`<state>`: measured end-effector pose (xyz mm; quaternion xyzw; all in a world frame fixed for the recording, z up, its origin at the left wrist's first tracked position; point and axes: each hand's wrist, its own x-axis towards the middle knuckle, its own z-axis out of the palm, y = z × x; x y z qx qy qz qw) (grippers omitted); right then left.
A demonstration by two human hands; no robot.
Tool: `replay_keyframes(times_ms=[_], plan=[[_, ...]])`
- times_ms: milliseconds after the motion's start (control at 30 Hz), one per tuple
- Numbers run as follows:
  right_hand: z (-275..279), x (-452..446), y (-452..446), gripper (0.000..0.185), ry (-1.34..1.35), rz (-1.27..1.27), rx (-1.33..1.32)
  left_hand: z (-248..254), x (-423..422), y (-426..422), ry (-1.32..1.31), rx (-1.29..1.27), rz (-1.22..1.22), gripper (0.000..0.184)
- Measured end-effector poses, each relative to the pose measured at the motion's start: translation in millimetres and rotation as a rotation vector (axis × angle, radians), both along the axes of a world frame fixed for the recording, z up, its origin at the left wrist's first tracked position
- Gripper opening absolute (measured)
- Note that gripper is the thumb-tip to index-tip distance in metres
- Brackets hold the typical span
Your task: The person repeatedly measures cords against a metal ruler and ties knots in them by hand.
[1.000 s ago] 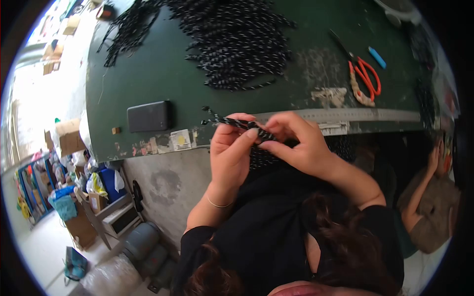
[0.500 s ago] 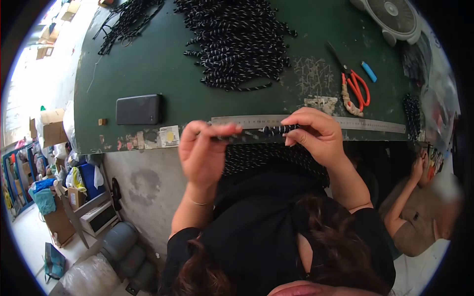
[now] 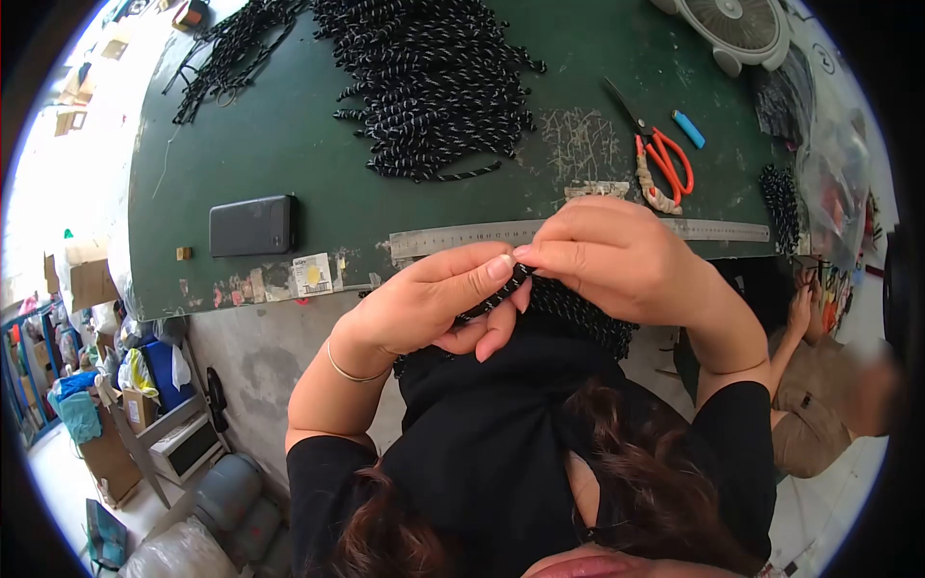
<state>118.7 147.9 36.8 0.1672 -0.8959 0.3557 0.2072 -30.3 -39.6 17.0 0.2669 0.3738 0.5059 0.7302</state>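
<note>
A black cord with white flecks [image 3: 493, 301] lies in my left hand [image 3: 434, 294], whose thumb and fingers press round it. My right hand [image 3: 617, 252] pinches at the cord's upper end, its fingertips touching those of the left. What sits between the right fingertips is mostly hidden. Both hands are over the table's front edge, just in front of a steel ruler [image 3: 713, 229]. More of the same flecked cord [image 3: 588, 313] lies across my lap below the hands.
A large heap of flecked cords [image 3: 434, 96] covers the green table's [image 3: 318, 144] back middle. Orange-handled scissors [image 3: 665, 159], a blue lighter [image 3: 688, 128] and a fan [image 3: 737, 34] stand to the right. A black power bank [image 3: 252, 226] lies left. Another person [image 3: 819, 405] sits at right.
My hands have come together from apart. My left hand, formerly loose and blurred, now grips the cord, while the right pinches its end. The view has shifted slightly.
</note>
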Motion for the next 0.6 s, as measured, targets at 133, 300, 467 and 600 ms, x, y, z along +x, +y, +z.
replay_keyframes(times_ms=[133,300,467,600], plan=[[17,7,2,0.028,-0.118,0.041,0.217,3,6,3,0.005,-0.077,-0.018,0.039],[9,3,-4,0.027,0.075,-0.083,0.224,2,9,6,-0.080,-0.103,-0.021,0.035],[-9,4,-22,0.025,0.107,-0.246,-0.090,-9,21,5,-0.278,0.053,0.085,0.032],[-13,3,-17,0.024,-0.022,-0.226,-0.355,-6,15,2,-0.262,0.006,0.099,0.031]])
